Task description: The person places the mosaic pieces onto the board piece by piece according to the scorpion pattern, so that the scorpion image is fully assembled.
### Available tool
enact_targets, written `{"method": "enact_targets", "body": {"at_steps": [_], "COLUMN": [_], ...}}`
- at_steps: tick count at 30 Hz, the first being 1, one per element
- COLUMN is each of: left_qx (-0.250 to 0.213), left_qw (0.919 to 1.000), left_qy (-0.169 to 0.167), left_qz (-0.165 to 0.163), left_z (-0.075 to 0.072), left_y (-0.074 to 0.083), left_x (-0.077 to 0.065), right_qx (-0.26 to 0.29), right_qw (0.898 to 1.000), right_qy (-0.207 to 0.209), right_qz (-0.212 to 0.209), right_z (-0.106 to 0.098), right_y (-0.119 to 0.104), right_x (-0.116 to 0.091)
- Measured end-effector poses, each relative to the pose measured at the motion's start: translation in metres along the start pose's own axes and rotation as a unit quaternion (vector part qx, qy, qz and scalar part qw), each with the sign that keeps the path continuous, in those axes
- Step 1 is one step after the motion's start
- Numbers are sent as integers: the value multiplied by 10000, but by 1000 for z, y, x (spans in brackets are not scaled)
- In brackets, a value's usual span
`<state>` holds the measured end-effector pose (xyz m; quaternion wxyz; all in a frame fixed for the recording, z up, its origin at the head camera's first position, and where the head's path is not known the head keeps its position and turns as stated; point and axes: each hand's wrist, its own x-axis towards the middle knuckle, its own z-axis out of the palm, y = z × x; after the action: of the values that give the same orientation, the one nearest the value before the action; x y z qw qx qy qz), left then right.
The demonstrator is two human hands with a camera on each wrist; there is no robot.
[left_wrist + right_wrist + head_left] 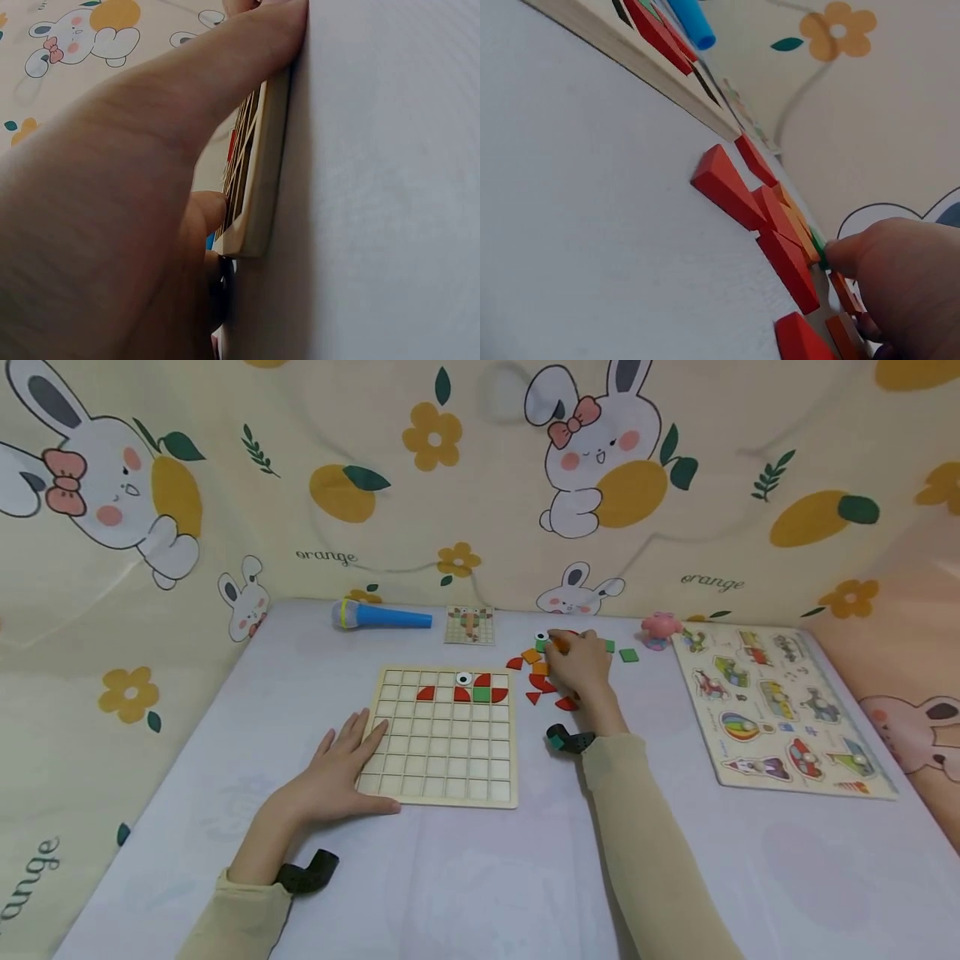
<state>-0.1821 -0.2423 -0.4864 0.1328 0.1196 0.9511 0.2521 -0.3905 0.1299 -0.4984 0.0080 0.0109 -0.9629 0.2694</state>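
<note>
My left hand (337, 772) lies with fingers spread over the left edge of a wooden grid board (435, 768), thumb along its front edge. Set in the board's upper rows are several red quarter-round pieces (426, 693), a green square (481, 694) and a white eye piece (464, 678). My right hand (585, 664) reaches down into a loose pile of pieces to the right of the board. An orange piece (561, 645) shows between its thumb and fingers; whether they pinch it is hidden. In the right wrist view, the thumb tip is beside a green piece (819, 247).
A small pattern card (470, 625) and a blue toy microphone (386, 616) lie behind the board. At the right are a pink figure (660, 630) and a picture puzzle board (780, 710). Loose red pieces (727, 187) lie between the grid board and my right hand.
</note>
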Motion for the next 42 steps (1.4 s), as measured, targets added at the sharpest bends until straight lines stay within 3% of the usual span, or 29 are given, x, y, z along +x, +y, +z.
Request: {"method": "enact_targets", "body": {"at_steps": [12, 28, 32, 42], "left_qx": [14, 62, 30, -15], "left_qw": [9999, 9998, 9999, 10000], "left_qy": [55, -40, -45, 0], "left_qz": [-92, -179, -112, 22], "left_z": [-3, 6, 6, 1], "left_y": [-1, -9, -9, -2], "left_x": [-5, 5, 5, 0], "right_qx": [625, 1294, 1604, 1712], "right_qw": [9975, 9896, 9842, 9711], "right_qy": [289, 484, 664, 1464], "right_qz": [-138, -396, -354, -791], "right_z": [5, 22, 23, 12], "right_y": [-3, 6, 5, -4], "right_x": [-1, -17, -20, -5]}}
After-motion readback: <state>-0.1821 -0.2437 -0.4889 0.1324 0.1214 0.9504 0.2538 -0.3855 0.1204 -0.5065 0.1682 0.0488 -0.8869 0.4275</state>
